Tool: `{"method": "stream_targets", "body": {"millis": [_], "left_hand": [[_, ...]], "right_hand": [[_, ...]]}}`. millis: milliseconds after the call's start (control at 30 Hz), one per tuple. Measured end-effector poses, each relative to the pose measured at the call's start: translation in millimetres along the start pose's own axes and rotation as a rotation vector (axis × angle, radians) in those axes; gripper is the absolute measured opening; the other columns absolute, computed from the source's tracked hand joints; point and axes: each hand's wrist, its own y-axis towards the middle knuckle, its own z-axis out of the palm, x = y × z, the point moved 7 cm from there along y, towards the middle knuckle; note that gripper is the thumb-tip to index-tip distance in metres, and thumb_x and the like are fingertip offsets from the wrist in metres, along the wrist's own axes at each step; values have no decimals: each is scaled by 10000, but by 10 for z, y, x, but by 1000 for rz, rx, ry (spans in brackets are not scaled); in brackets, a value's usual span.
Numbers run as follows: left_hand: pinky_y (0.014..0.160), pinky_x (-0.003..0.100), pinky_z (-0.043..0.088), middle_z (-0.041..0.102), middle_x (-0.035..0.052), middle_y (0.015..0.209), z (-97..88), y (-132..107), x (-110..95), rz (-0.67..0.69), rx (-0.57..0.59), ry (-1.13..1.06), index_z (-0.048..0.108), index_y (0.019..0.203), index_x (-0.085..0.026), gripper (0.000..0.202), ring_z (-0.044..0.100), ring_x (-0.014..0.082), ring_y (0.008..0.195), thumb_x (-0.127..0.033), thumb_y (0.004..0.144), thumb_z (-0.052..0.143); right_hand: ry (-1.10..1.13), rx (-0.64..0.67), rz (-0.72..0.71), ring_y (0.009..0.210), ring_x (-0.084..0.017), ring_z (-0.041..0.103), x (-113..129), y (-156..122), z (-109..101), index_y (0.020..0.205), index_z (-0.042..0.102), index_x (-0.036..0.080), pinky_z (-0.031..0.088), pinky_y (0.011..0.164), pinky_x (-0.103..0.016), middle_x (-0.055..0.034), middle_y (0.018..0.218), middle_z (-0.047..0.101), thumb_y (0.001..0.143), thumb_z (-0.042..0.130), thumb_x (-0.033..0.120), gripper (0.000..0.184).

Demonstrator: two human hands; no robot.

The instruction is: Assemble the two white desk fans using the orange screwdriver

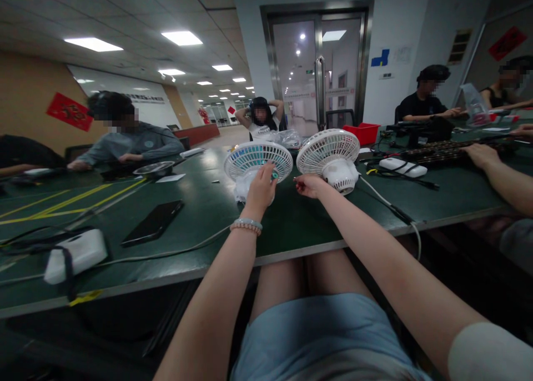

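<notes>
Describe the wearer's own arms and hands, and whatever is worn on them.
The left hand and right hand are bare, with no gloves, and no ring or watch shows. A bracelet of small, pale pinkish beads circles the left wrist. Both forearms are uncovered. A short, pale sleeve shows only at the top of the right arm.

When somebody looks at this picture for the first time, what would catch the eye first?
Two small white fans stand side by side in the middle of the green table: the left fan and the right fan. The left hand touches the left fan's grille, and the right hand, fingers curled, is just before the right fan. A black phone lies further left.
</notes>
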Motion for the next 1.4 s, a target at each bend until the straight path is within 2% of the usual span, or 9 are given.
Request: {"method": "stream_targets", "body": {"millis": [133, 267, 567, 733, 967, 1067, 1167, 1267, 1400], "left_hand": [[1036, 401, 372, 397, 149, 1381, -64, -80, 134, 31, 55, 40, 517, 1074, -161, 291, 384, 238, 1285, -180, 784, 541], [1010, 377, 393, 547, 122, 1214, -53, -114, 205, 32, 52, 21, 568, 978, -168, 192, 497, 207, 1162, -222, 798, 532], [916, 384, 416, 650, 93, 964, 64, -78, 122, 34, 96, 113, 623, 1044, -189, 274, 543, 235, 999, -191, 800, 498], [880, 366, 431, 624, 77, 932, 20, -78, 176, -79, 25, 117, 508, 1188, -193, 452, 541, 236, 969, -160, 741, 563], [870, 366, 429, 618, 80, 886, 50, -57, 175, -55, 21, 110, 604, 916, -191, 179, 529, 237, 957, -175, 747, 550], [870, 369, 425, 631, 71, 860, 57, -48, 160, -35, 23, 129, 615, 890, -190, 161, 521, 236, 949, -182, 742, 552], [876, 370, 420, 632, 70, 848, 57, -48, 158, -33, 21, 142, 620, 875, -186, 157, 515, 234, 950, -180, 737, 546], [875, 368, 421, 629, 73, 847, 48, -52, 159, -39, 11, 134, 623, 870, -184, 158, 513, 233, 956, -176, 734, 543], [863, 368, 428, 631, 70, 852, 40, -54, 159, -31, 12, 119, 622, 870, -185, 155, 519, 230, 944, -179, 738, 542]], "right_hand": [[17, 12, 54, 472, -39, 438, -56, -36, 49, 697, 458, 164, 370, 442, -123, 46, 546, 469, 844, 454, 50, 186], [17, 27, 46, 474, -40, 446, -81, -32, 63, 686, 439, 169, 376, 449, -126, 54, 533, 463, 850, 491, 81, 193], [-52, 34, -8, 410, -41, 410, -76, -56, 85, 637, 396, 183, 338, 423, -135, 79, 445, 418, 869, 516, 203, 262], [-120, -11, -72, 405, -41, 414, -68, -15, 44, 640, 437, 181, 344, 425, -151, 81, 454, 444, 817, 567, 186, 220], [-178, -54, -120, 444, -59, 469, -83, 48, 32, 683, 574, 159, 347, 425, -177, 36, 521, 534, 719, 604, 96, 79], [-291, -91, -252, 474, -73, 489, 10, 14, 55, 706, 628, 161, 361, 451, -190, 18, 560, 573, 719, 619, 142, 25], [-527, -121, -545, 604, -112, 565, 208, -112, 150, 756, 678, 180, 444, 606, -231, -1, 669, 643, 743, 601, 179, 78], [-719, -118, -839, 828, -160, 604, 345, -292, 305, 811, 707, 195, 441, 813, -278, -30, 831, 687, 755, 581, 164, 141], [-777, -139, -1010, 867, -160, 597, 367, -417, 438, 873, 700, 190, 433, 848, -277, -49, 907, 682, 785, 545, 172, 179]]}}
